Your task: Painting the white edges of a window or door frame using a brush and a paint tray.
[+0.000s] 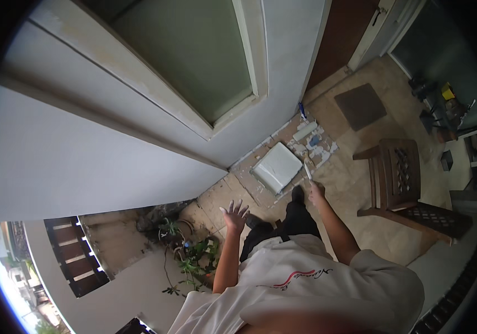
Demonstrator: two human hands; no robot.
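My right hand (317,191) is closed around a slim white brush-like tool (307,170), which points away from me; its far end is too small to make out. Just left of that tool, a white paint tray (276,168) lies on the floor by the wall. My left hand (234,216) is raised on the near left side of the tray, fingers spread, with pale smears on them and nothing held. Beyond the tray, a paint roller (305,131) and a small blue object (313,141) rest on a paint-spotted sheet (325,155).
A blue-handled item (303,111) leans near the wall (283,72). To the right stands a wooden chair (402,172), with a dark mat (360,106) behind it. Potted plants (197,259) sit at lower left. A window (194,55) with a pale frame is above the tray.
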